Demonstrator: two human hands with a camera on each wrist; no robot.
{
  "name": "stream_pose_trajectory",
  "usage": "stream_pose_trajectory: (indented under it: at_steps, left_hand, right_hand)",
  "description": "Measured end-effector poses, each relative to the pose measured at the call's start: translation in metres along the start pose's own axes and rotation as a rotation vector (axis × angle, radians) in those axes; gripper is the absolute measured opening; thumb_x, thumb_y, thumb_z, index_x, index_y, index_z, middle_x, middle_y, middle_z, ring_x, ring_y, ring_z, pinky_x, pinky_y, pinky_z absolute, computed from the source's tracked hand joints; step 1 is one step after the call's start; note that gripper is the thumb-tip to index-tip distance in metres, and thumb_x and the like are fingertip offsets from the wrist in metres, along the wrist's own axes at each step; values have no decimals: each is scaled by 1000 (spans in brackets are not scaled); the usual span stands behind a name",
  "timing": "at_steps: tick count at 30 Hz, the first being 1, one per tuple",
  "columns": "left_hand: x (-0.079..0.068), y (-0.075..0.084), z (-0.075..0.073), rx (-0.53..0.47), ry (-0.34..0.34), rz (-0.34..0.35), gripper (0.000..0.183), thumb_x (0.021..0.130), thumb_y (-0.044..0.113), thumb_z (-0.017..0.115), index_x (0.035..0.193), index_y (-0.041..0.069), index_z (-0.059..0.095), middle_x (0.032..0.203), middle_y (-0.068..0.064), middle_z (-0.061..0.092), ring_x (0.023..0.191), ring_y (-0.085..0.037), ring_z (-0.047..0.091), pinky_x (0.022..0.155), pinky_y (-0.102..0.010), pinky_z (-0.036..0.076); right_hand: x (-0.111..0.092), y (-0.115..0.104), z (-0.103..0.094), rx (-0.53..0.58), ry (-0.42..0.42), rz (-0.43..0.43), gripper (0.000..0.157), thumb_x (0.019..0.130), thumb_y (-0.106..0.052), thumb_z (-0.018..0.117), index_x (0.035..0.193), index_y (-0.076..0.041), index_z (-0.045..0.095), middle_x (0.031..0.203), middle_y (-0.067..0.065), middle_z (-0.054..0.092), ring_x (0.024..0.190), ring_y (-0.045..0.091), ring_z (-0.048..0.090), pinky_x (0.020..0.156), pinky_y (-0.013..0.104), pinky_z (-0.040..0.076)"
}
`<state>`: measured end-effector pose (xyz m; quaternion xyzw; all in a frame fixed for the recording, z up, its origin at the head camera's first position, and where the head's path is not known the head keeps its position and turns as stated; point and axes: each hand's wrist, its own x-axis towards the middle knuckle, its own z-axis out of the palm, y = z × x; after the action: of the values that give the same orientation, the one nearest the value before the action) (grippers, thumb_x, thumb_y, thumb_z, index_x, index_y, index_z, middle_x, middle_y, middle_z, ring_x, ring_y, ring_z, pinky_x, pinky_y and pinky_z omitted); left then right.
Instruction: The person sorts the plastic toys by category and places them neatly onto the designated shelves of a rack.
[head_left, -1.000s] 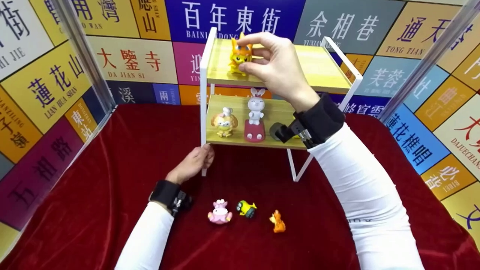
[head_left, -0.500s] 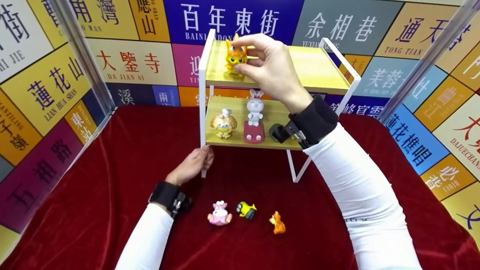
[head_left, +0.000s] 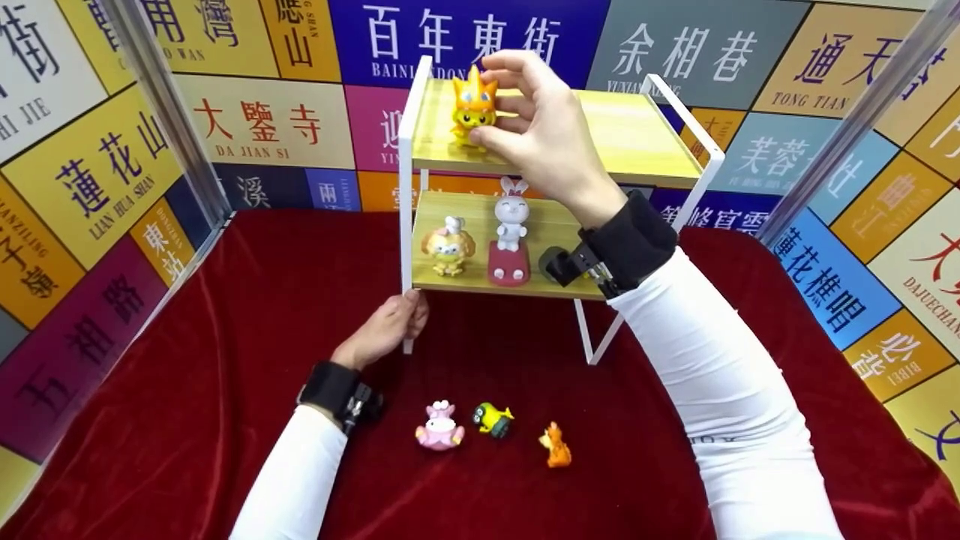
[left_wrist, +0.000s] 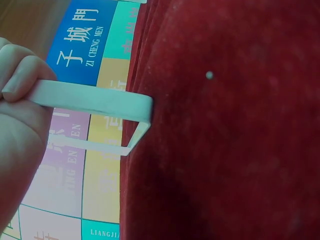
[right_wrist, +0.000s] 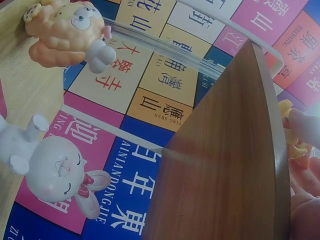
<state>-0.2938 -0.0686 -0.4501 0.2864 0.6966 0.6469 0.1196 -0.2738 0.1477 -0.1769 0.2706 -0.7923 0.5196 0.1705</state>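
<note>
Step in hand, as I judge it: standing the orange-and-yellow figure (head_left: 475, 105) on the top shelf (head_left: 622, 135).

Right hand (head_left: 551, 131): holds the orange-and-yellow figure lightly, thumb low on its side, other fingers beside and behind. It looks upright at the fingertips, to the left of that hand; its base is partly behind the thumb, so full contact with the board cannot be told. Left hand (head_left: 386, 326): fingers curled round the white leg (left_wrist: 95, 97) of the rack, well below the right hand.

Method notes. Keep the left hand's grip firm but without pulling, since the rack seems light and a tug could tip what stands on it. Feel for level seating before loosening; then part thumb and fingers evenly, because the tall pointed top may catch a finger and topple.

Withdrawal: the wrist camera (head_left: 562, 266) under the right hand hangs before the lower shelf, near the white rabbit (head_left: 512, 217). Suggest lifting slightly, then drawing straight back toward the body, not sweeping left. Three small figures (head_left: 493, 418) lie on the surface (head_left: 262, 337) nearer the person, right of the left wrist, out of the way.
</note>
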Motion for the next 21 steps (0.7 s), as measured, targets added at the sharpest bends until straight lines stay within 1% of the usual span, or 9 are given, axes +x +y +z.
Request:
stream_pose_trajectory:
  at_steps: [6,12,16,21]
  left_hand:
    - [1,-1,-1,10,3,12,49,111,38,21,75,12,39,69,0,37,60,-10,34,57,-20,30]
    - [1,0,-1,35,1,3,47,112,34,20,76,12,40,70,0,39,61,-10,36,59,-21,32]
    - [1,-1,-1,34,4,-2,46,112,32,19,76,11,39,70,0,39,61,-11,36,59,-21,32]
    - [0,-1,-1,21,5,-11,47,112,33,19,76,12,39,69,1,38,61,-11,35,59,-20,32]
  right_hand:
    - [0,-1,1,7,5,0,57,84,13,71,135,-1,49,130,17,60,115,25,67,98,29,55]
    - [-2,1,1,11,17,-17,52,84,12,71,130,1,51,127,17,62,115,24,67,97,29,55]
    - [-3,1,1,-7,18,-19,53,84,11,71,132,2,50,131,17,62,118,23,66,100,29,53]
    - [-5,0,0,-36,14,-22,52,84,9,71,132,1,51,136,16,60,123,22,63,102,29,52]
